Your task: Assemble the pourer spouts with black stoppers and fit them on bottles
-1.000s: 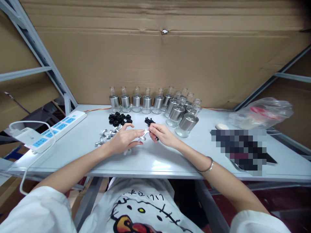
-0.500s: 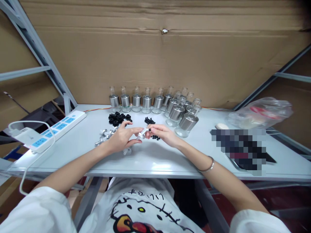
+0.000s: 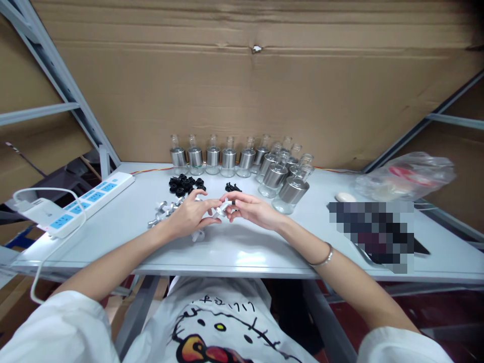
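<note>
Between my hands is a silver-and-white pourer spout (image 3: 222, 208) with a round flange, lying tilted. My left hand (image 3: 192, 214) pinches its left part between thumb and fingers. My right hand (image 3: 259, 209) closes its fingertips on a small black cap (image 3: 233, 202) at the spout's right end; whether the cap sits on the tip or only touches it, I cannot tell. More silver pourer spouts (image 3: 163, 210) lie in a heap beside and partly under my left hand. Black ring-shaped stoppers (image 3: 185, 185) are piled behind it. Small black pieces (image 3: 232, 187) lie just beyond my fingers.
Several glass bottles with steel sleeves (image 3: 228, 157) line the back of the white table (image 3: 234, 257). A power strip (image 3: 88, 204) with a white cable lies left. To the right are a clear plastic bag (image 3: 408, 176), a white oval object (image 3: 345, 197) and a blurred-out dark item (image 3: 372, 232).
My right hand has shifted slightly and its fingers have curled further around the spout's tip, now covering the small black parts on the table. My left hand keeps its hold.
</note>
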### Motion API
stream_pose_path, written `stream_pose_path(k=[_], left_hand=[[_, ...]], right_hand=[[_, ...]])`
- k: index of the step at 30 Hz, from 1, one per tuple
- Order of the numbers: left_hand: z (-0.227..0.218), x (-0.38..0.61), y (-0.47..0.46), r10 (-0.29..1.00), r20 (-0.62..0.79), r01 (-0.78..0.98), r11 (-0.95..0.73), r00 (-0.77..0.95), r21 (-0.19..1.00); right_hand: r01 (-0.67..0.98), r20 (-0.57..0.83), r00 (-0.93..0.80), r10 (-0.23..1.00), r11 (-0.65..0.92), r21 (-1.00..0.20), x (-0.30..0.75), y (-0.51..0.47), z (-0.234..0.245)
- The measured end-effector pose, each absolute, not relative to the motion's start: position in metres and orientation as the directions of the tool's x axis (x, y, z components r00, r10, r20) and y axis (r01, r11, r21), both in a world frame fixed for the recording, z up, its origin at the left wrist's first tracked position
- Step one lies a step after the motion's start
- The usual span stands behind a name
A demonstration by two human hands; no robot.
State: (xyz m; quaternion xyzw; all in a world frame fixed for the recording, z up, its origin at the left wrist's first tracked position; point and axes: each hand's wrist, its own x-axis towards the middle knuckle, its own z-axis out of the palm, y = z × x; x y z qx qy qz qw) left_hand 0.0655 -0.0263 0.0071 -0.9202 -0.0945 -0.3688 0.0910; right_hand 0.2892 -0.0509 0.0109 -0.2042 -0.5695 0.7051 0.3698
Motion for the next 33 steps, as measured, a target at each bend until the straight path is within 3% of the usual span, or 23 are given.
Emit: stream_pose_path(k=[23, 28, 30, 33], left_hand=[[0.006, 0.066, -0.027, 0.087, 0.688, 0.188, -0.979, 0.721, -0.073], [0.012, 0.060, -0.026, 0.105, 0.557, 0.140, -0.990, 0.824, -0.021], [0.017, 0.058, -0.023, 0.160, 0.535, 0.194, -0.981, 0.829, -0.006], [0.028, 0.051, -0.008, 0.393, 0.574, 0.468, -0.883, 0.718, 0.019]], right_hand=[[-0.267, 0.108, -0.624, 0.774, -0.082, -0.960, 0.285, -0.054, 0.010], [-0.274, 0.051, -0.616, 0.786, -0.153, -0.949, 0.284, -0.055, 0.015], [-0.267, 0.017, -0.624, 0.781, -0.192, -0.944, 0.284, -0.055, 0.017], [-0.265, 0.004, -0.603, 0.797, -0.196, -0.944, 0.283, -0.054, 0.020]])
